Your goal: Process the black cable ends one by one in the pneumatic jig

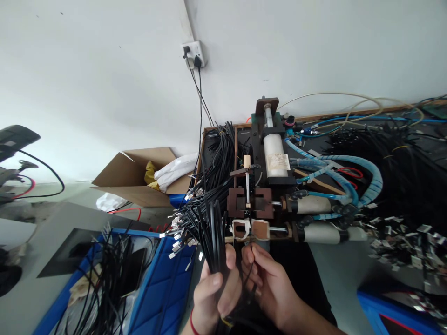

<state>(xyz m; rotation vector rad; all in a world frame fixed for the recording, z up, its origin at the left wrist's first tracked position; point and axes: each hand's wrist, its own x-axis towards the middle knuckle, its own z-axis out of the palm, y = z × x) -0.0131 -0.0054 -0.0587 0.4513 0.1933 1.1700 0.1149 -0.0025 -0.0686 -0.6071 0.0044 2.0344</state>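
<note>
My left hand [216, 284] is closed around a bundle of black cables [211, 232], whose upper ends stand up above the fingers. Beside it, my right hand [268, 279] pinches a thin black cable [249, 265] between thumb and fingers, just below the front of a machine. That machine has brown clamp blocks [260, 230] and a white cylinder [275, 156]. A pile of black cables [202, 195] with silver metal connectors [178, 232] lies behind and left of my left hand. The lower ends of the held cables are dark and hard to make out.
At the left stands a blue crate [157, 279] with more black cables. An open cardboard box [136, 193] holds white and yellow bags. Blue air hoses [370, 172] curve right of the machine, near a large cable heap [412, 177]. Another blue bin [391, 307] is at lower right.
</note>
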